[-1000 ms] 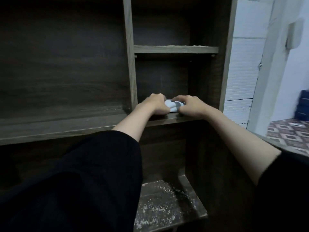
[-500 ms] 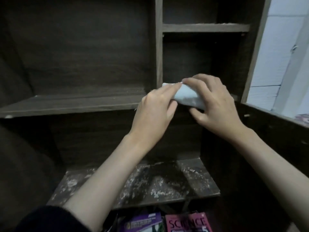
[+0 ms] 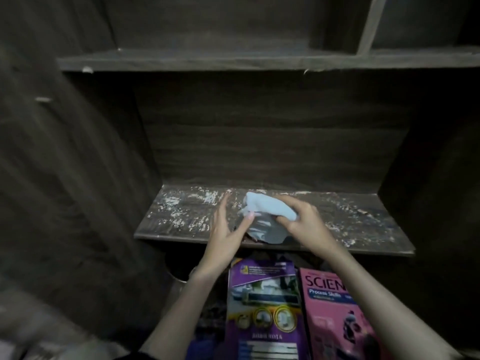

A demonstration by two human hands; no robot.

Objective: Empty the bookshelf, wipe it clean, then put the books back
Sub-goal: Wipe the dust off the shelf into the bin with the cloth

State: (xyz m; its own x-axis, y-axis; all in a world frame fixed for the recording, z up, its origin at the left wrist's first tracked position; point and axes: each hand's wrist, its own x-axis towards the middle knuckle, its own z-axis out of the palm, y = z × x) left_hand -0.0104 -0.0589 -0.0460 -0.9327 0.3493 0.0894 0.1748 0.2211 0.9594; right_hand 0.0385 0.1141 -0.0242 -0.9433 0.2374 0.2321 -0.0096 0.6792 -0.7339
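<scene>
The dark wooden bookshelf has a lower shelf with a worn, white-flecked top and a bare upper shelf. My right hand grips a light blue cloth just above the middle of the lower shelf; a grey part of the cloth hangs below it. My left hand is beside it with straight fingers, its thumb tip touching the cloth's left edge. Below the shelf lie a purple book and a pink science book.
The bookshelf's side panels rise at left and right. A vertical divider stands on the upper shelf at the top right. A dark round container sits left of the purple book.
Both hands carried the cloth down from the upper right shelf to the lower flecked shelf. My view tilted down, so the books below now show fully.
</scene>
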